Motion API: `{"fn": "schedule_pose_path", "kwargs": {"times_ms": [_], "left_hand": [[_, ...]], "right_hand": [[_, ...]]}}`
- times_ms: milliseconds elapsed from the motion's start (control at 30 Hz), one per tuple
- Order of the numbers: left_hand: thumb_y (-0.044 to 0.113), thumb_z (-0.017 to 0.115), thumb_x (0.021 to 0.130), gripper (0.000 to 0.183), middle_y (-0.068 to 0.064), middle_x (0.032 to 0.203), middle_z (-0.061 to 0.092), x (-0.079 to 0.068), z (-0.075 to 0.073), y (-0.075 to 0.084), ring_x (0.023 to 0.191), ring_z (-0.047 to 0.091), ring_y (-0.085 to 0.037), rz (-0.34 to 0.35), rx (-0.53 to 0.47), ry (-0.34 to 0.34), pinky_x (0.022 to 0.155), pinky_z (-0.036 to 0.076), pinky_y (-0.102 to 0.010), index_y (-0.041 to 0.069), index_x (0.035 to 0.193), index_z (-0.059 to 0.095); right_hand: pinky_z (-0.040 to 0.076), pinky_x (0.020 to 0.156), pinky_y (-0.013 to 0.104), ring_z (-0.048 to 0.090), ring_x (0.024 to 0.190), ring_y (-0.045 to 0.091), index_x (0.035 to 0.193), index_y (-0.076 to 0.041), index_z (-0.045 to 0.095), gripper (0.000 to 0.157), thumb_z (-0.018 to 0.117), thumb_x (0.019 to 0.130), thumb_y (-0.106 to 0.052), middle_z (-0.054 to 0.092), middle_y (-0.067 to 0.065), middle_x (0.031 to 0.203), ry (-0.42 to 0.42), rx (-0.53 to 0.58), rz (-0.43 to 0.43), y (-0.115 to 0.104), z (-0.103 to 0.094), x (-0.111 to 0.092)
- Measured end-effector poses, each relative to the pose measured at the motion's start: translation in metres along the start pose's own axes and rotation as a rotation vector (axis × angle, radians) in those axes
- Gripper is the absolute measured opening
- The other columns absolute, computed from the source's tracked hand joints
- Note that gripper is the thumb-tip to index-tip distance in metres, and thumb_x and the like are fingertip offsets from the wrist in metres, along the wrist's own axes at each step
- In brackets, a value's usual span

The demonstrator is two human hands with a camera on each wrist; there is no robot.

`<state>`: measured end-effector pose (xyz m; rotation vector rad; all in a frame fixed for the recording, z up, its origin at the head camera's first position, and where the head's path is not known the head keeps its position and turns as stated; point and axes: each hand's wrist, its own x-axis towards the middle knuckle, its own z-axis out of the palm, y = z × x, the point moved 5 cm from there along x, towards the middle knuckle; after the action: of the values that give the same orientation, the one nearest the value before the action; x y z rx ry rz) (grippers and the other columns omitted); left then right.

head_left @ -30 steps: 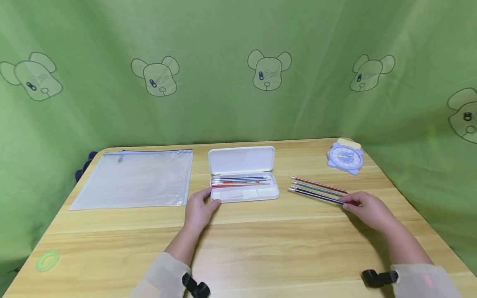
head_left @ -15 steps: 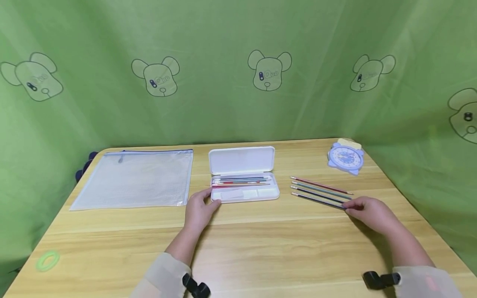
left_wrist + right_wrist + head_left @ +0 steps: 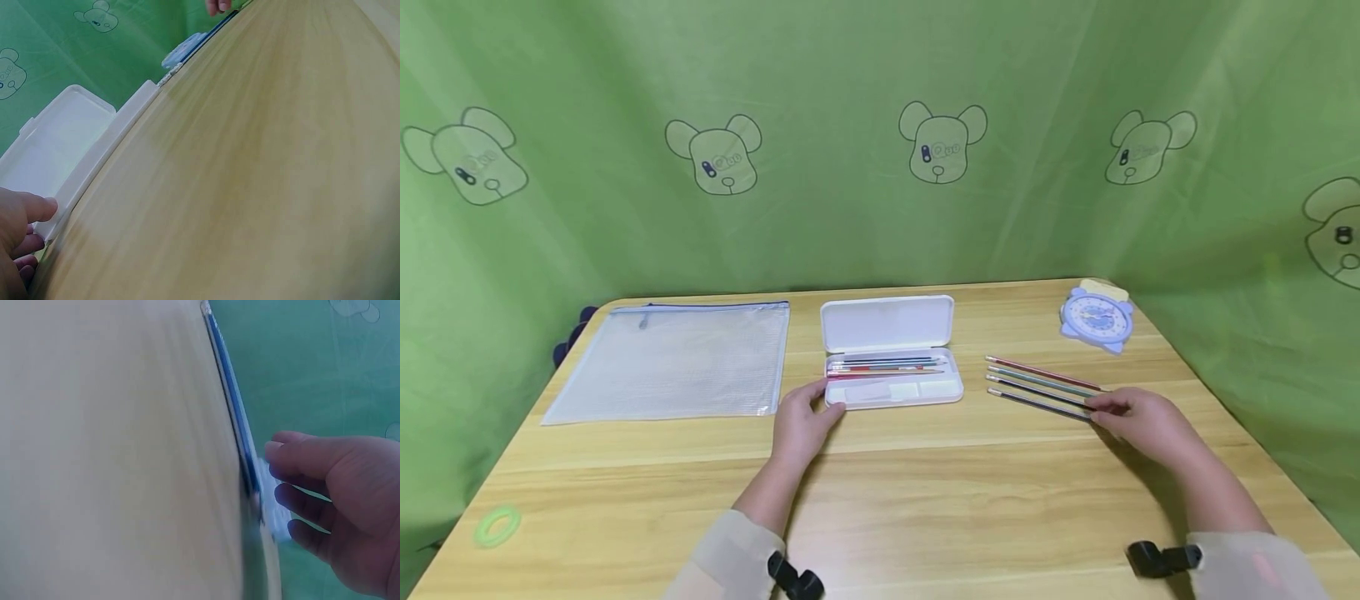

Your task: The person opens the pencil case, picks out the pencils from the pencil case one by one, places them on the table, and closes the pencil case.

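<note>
A white pencil case (image 3: 938, 393) stands with its lid up on the table, several pencils (image 3: 887, 367) in its tray. My left hand (image 3: 797, 423) holds its near left corner, the thumb (image 3: 40, 208) on the front edge and fingers at the side. To the right lie several pencils in a row: a dark red pencil (image 3: 1037, 371), a green one, and two dark blue ones, the nearest being a dark blue pencil (image 3: 1037, 404). My right hand (image 3: 1142, 421) is at their right ends, fingers loosely bent, hiding some tips. In the right wrist view no pencil shows between the fingers.
A clear mesh zip pouch (image 3: 677, 362) lies left of the case. A blue toy clock (image 3: 1097, 317) stands at the back right. A light green ring (image 3: 497, 527) lies near the left table edge. Behind the table (image 3: 925, 500) hangs a green curtain (image 3: 827, 233).
The nearest dark blue pencil has moved apart from the one beside it. My right hand shifted slightly nearer, then back toward the farther pencils. The left hand stays at the case.
</note>
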<state>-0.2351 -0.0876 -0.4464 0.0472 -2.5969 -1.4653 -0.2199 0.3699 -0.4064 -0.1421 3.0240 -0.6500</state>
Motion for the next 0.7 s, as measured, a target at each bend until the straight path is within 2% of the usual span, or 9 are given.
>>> {"fn": "schedule_pose_path", "kwargs": {"times_ms": [67, 233, 433, 600, 700], "left_hand": [[0.016, 0.075, 0.083, 0.045, -0.018, 0.125, 0.067, 0.0, 0.0, 0.0, 0.123, 0.058, -0.037, -0.004, 0.001, 0.0, 0.109, 0.044, -0.049, -0.001, 0.123, 0.065], [0.017, 0.075, 0.084, 0.045, -0.018, 0.126, 0.066, 0.0, 0.0, -0.001, 0.124, 0.057, -0.037, -0.01, 0.003, -0.002, 0.109, 0.044, -0.049, -0.001, 0.124, 0.065], [0.016, 0.075, 0.083, 0.045, -0.018, 0.125, 0.067, -0.001, 0.001, -0.002, 0.123, 0.057, -0.038, -0.003, -0.002, 0.002, 0.109, 0.044, -0.05, -0.001, 0.123, 0.065], [0.016, 0.075, 0.083, 0.045, -0.018, 0.124, 0.067, -0.001, 0.0, -0.002, 0.123, 0.057, -0.038, -0.003, -0.002, 0.006, 0.109, 0.044, -0.05, -0.002, 0.123, 0.065], [0.016, 0.075, 0.083, 0.045, -0.019, 0.124, 0.067, -0.001, 0.0, -0.002, 0.123, 0.057, -0.038, 0.002, -0.004, 0.008, 0.109, 0.044, -0.05, -0.002, 0.123, 0.065]], "right_hand": [[0.053, 0.078, 0.045, 0.064, 0.092, 0.03, 0.113, -0.001, 0.07, 0.034, 0.068, 0.091, -0.026, 0.071, 0.018, 0.101, 0.008, -0.002, -0.013, -0.008, -0.002, 0.005], [0.051, 0.088, 0.058, 0.063, 0.103, 0.041, 0.115, -0.001, 0.069, 0.032, 0.066, 0.092, -0.022, 0.07, 0.022, 0.107, 0.014, 0.014, -0.075, -0.035, -0.003, 0.021], [0.053, 0.089, 0.054, 0.065, 0.101, 0.036, 0.111, -0.003, 0.072, 0.027, 0.068, 0.091, -0.02, 0.073, 0.016, 0.103, 0.012, 0.039, -0.133, -0.071, 0.005, 0.046], [0.053, 0.088, 0.049, 0.064, 0.099, 0.028, 0.112, -0.006, 0.072, 0.025, 0.067, 0.092, -0.019, 0.072, 0.011, 0.102, -0.028, 0.082, -0.152, -0.099, 0.016, 0.066], [0.053, 0.089, 0.048, 0.063, 0.101, 0.028, 0.114, -0.005, 0.071, 0.025, 0.064, 0.093, -0.017, 0.071, 0.012, 0.105, -0.052, 0.114, -0.158, -0.114, 0.024, 0.077]]}}
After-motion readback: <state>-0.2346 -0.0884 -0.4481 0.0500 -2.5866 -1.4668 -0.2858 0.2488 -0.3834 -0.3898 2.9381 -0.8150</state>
